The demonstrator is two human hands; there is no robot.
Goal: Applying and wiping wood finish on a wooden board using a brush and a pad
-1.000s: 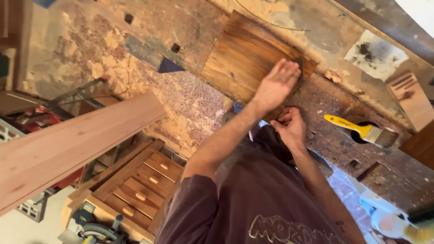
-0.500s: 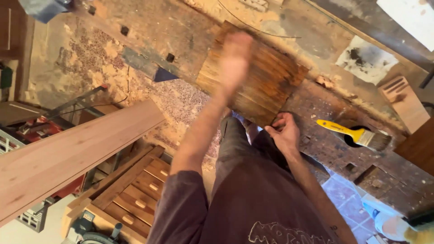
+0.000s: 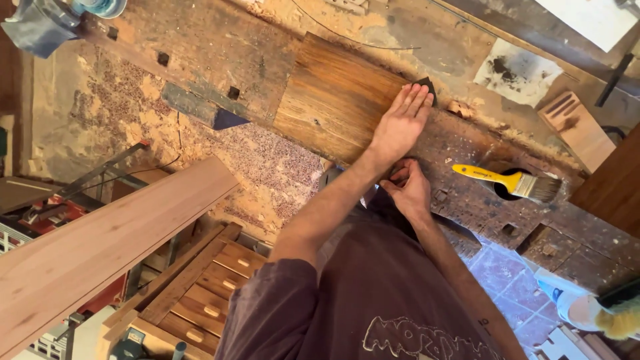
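A stained brown wooden board lies on a worn, dusty workbench. My left hand rests flat on the board's right end, fingers together, pressing a small dark pad that shows just beyond the fingertips. My right hand sits just below it at the bench's near edge, close to my body. Its fingers are curled, and what they hold, if anything, is hidden.
A yellow-handled paintbrush lies across a small dark can on the bench to the right. A long pale plank runs at the lower left above a small wooden drawer chest. A stained paper lies at the upper right.
My left hand swept left across the board half a second ago and has come back to its right end. My right hand stayed at the bench edge.
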